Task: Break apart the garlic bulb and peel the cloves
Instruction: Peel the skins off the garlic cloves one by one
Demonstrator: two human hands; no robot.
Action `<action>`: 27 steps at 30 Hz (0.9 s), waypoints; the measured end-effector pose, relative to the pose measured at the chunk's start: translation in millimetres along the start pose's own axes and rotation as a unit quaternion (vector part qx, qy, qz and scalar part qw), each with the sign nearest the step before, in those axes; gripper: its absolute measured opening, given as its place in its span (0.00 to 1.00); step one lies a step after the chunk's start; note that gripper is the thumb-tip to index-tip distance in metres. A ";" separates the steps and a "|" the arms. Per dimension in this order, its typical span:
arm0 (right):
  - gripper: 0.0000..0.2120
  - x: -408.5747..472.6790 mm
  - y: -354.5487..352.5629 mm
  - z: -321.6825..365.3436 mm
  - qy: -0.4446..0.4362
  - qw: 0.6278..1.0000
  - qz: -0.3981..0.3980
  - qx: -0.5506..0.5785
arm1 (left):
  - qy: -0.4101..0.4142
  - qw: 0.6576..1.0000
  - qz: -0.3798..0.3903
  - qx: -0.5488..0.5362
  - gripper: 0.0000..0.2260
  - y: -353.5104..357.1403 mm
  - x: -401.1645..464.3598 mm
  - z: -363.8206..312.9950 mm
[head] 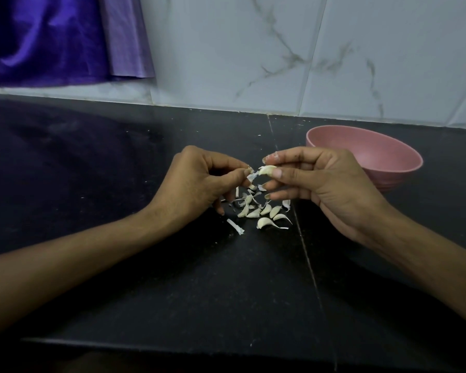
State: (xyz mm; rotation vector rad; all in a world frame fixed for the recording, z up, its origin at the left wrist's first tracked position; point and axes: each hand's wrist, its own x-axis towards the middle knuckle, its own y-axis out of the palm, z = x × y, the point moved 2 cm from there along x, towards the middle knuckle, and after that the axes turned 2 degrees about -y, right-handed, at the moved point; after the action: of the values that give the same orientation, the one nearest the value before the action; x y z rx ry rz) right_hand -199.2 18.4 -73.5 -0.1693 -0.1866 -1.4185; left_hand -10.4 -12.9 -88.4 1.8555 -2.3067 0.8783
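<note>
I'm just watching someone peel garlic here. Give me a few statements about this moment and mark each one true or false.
1. The right hand holds a garlic clove in the air. True.
2. The pink bowl is full of peeled cloves. False: its visible inside shows no cloves.
3. The left hand pinches a strip of skin coming off the held clove. True.
4. The loose cloves lie on a white cutting board. False: they lie on the dark countertop among bits of skin.
5. The bowl stands to the left of both hands. False: it stands to the right, behind the right hand.
</note>
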 end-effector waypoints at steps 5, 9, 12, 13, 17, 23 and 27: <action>0.08 1.2 -0.8 -1.4 -0.001 1.000 -0.002 -0.010 | -0.001 1.000 0.000 0.018 0.05 -0.4 -0.4 0.8; 0.11 1.8 -2.3 -1.6 0.000 1.000 -0.006 -0.020 | 0.000 1.000 0.002 0.023 0.04 -1.0 -1.1 0.4; 0.10 2.1 -3.1 -1.9 0.001 1.000 -0.011 -0.025 | 0.002 1.000 -0.004 0.021 0.04 -0.4 -1.3 -0.1; 0.10 2.2 -3.0 -2.2 0.001 1.000 -0.011 -0.026 | 0.003 1.000 -0.006 0.022 0.04 0.0 -1.4 -0.6; 0.12 3.0 -2.9 -3.2 0.002 1.000 -0.011 -0.025 | 0.002 1.000 -0.010 0.016 0.03 0.1 -2.8 -4.0; 0.11 3.2 -3.3 -2.4 0.003 1.000 -0.009 -0.024 | 0.007 1.000 0.003 0.010 0.12 0.0 -5.7 -10.1; 0.11 2.2 -2.0 -1.9 0.003 1.000 -0.006 -0.030 | 0.021 0.999 -0.021 0.044 0.14 -0.6 -5.1 -9.3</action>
State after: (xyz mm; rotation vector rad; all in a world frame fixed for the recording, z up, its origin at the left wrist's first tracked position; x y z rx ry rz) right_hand -200.8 15.7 -74.8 -0.2134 -0.1392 -1.4381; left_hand -11.2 -4.3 -82.3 1.8939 -2.2306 1.0191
